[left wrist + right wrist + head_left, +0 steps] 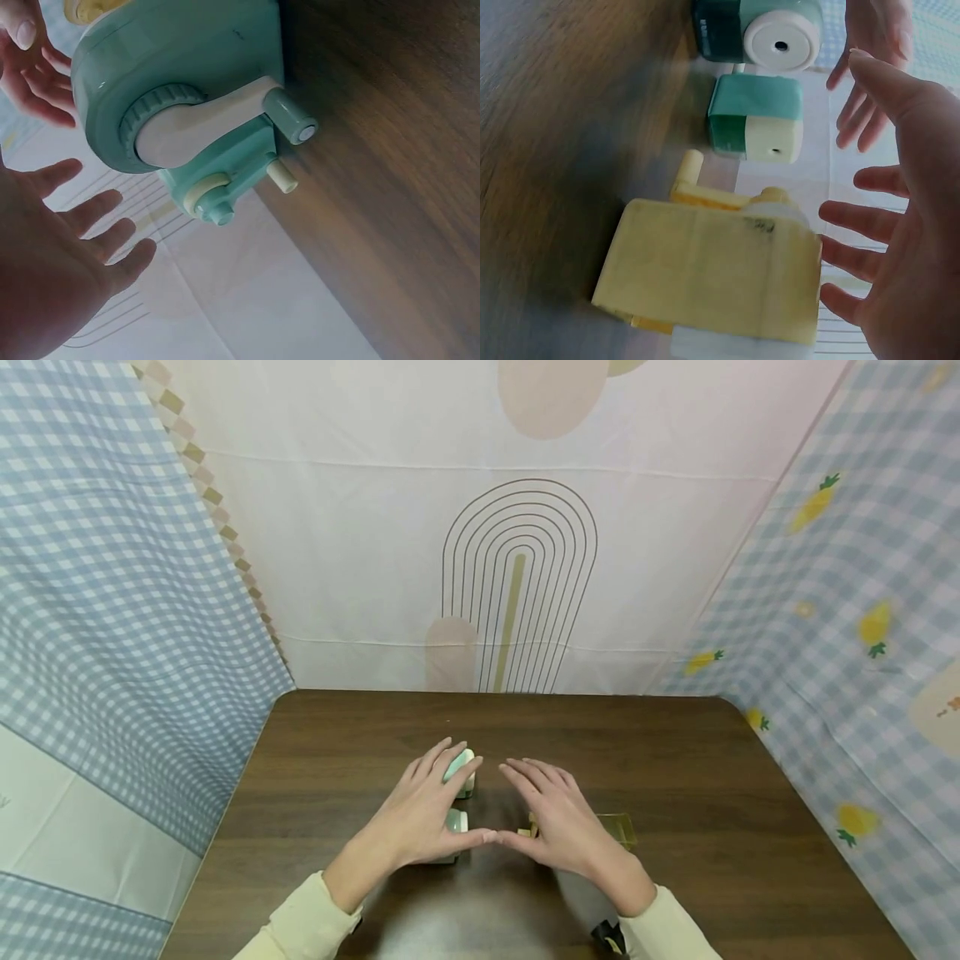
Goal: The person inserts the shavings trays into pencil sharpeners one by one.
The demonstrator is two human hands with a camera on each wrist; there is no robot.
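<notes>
Both hands hover over the table with fingers spread and nothing held; their thumb tips meet in the head view. The left hand (411, 820) is above two green crank pencil sharpeners, partly hiding them. The larger green pencil sharpener (225, 45) has a white crank, and the smaller mint green pencil sharpener (244, 154) stands beyond it. A yellow pencil sharpener (712, 270) with a side crank lies under the right hand (564, 827), which covers most of it in the head view. In the right wrist view, the green sharpeners' pencil holes show.
The brown wooden table (360, 727) has rounded far corners. A white patterned cloth (360, 552) hangs behind it, with blue checked cloths on both sides. Something black (609, 937) shows at the right sleeve.
</notes>
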